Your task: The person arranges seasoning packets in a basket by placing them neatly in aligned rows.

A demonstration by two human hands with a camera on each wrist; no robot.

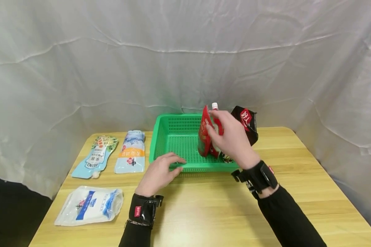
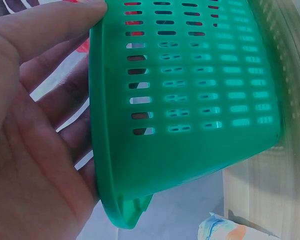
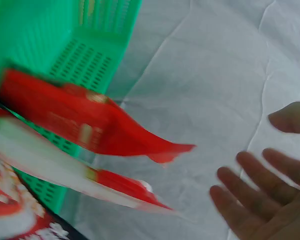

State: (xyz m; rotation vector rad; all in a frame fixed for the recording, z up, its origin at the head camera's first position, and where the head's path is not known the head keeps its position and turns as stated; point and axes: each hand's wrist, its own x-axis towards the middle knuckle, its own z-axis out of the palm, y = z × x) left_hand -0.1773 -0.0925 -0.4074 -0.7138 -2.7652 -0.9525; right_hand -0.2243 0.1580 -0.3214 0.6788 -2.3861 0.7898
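Observation:
A green plastic basket (image 1: 170,118) with slotted walls stands on the table. My left hand (image 1: 159,171) holds its near rim, the thumb outside and the fingers reaching over the edge; the left wrist view shows the rim (image 2: 101,125) against them. Above the basket's right part is my right hand (image 1: 232,135), its fingers spread and apart from the packets in the right wrist view. Inside the basket stand a red pouch (image 1: 204,133) and a red-and-white pouch with a white cap (image 1: 214,105). A black packet with a red label (image 1: 245,118) leans at the right end.
On the table's left lie a light-blue spouted pouch (image 1: 97,157), a blue-and-white bag with an orange band (image 1: 130,152) and a clear-and-white bag (image 1: 89,206). A grey cloth (image 1: 179,75) hangs behind the wooden table (image 1: 204,209).

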